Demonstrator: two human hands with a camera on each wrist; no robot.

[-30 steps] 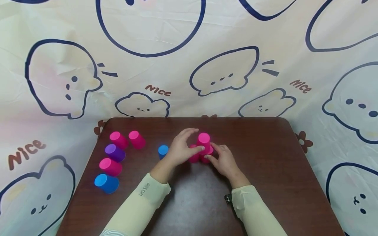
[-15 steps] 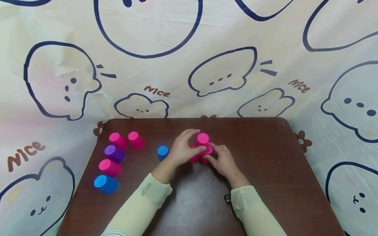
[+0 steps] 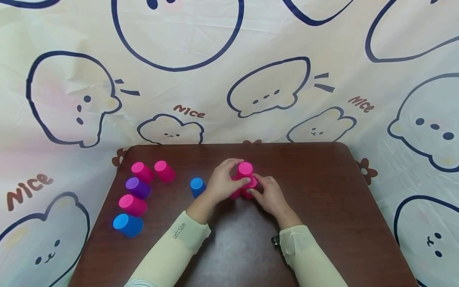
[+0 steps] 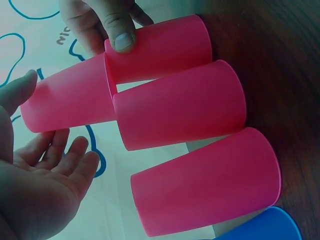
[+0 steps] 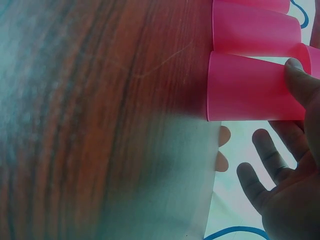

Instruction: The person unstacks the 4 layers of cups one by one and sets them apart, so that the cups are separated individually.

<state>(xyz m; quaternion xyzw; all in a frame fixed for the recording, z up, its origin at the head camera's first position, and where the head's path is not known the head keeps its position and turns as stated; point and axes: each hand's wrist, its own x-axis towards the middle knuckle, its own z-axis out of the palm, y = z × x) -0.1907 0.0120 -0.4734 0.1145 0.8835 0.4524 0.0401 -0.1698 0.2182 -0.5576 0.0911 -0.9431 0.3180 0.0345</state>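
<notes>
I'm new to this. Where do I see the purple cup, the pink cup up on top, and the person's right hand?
Purple cup (image 3: pixel 140 189): head view, on its side wall.
Top pink cup (image 4: pixel 70 94): left wrist view, middle of its side wall.
Right hand (image 3: pixel 271 196): head view, on the back of the hand.

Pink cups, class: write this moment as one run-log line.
left hand: around top pink cup; right hand: gripping right lower pink cup; middle lower pink cup: partly under top pink cup; purple cup: left side
</notes>
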